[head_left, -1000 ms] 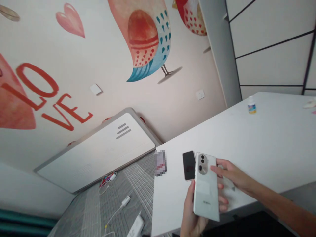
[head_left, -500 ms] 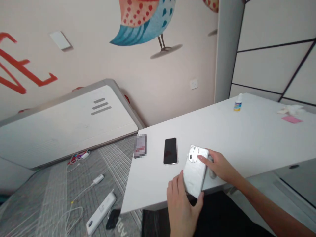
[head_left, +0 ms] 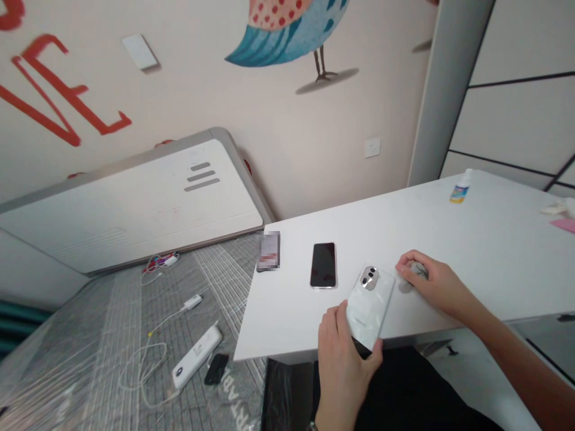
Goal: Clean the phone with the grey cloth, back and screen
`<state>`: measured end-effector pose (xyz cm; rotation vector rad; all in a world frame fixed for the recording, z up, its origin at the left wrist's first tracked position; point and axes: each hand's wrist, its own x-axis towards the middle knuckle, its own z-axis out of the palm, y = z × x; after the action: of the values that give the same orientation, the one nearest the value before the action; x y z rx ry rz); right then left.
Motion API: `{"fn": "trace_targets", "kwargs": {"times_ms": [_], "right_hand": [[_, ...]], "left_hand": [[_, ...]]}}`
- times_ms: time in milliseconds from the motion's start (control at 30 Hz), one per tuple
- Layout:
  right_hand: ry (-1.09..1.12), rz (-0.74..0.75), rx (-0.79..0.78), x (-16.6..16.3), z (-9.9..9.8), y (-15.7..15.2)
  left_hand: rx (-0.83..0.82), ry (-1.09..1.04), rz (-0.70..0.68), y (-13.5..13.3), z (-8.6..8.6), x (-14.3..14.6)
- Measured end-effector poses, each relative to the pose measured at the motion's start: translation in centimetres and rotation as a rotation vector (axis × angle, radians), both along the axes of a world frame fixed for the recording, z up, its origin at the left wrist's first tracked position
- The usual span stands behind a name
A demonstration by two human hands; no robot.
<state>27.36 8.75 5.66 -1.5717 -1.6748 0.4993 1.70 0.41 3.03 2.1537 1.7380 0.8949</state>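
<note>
A white smartphone [head_left: 375, 305], its back and camera lenses facing up, tilts over the front edge of the white table. My left hand [head_left: 344, 353] grips its lower end, fingers along the left side and thumb at the lower right. To the phone's right, my right hand [head_left: 433, 284] is closed around a small grey-white wad [head_left: 406, 285]. The wad looks soft like crumpled cloth, but most of it is hidden by the fingers. Left of the held phone, a second smartphone [head_left: 323, 265] lies flat with its dark screen up.
A blurred-out flat item [head_left: 268, 251] lies at the white table's [head_left: 287, 317] left corner. Further right stands a small bottle [head_left: 460, 187], with a pink sheet [head_left: 563, 225] near the edge. On the bed at left are a white power bank [head_left: 196, 357], a cable and a small black item [head_left: 216, 369].
My right hand has moved right, off the phone's back, carrying the wad. My left hand keeps its grip on the phone. The view has shifted, so the surroundings appear displaced.
</note>
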Motion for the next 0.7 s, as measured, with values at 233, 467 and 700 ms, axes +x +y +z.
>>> {"fn": "trace_targets", "kwargs": {"times_ms": [233, 467, 700], "right_hand": [[0.011, 0.160, 0.179, -2.2, -1.1, 1.2], [-0.197, 0.229, 0.229, -4.9, -3.1, 0.4], [-0.398, 0.544, 0.315, -6.5, -3.2, -3.1]], "left_hand": [[-0.033, -0.044, 0.035, -0.4, 0.1, 0.2], [0.021, 0.004, 0.040, -0.8, -0.7, 0.2], [0.034, 0.035, 0.052, -0.8, -0.9, 0.3]]}}
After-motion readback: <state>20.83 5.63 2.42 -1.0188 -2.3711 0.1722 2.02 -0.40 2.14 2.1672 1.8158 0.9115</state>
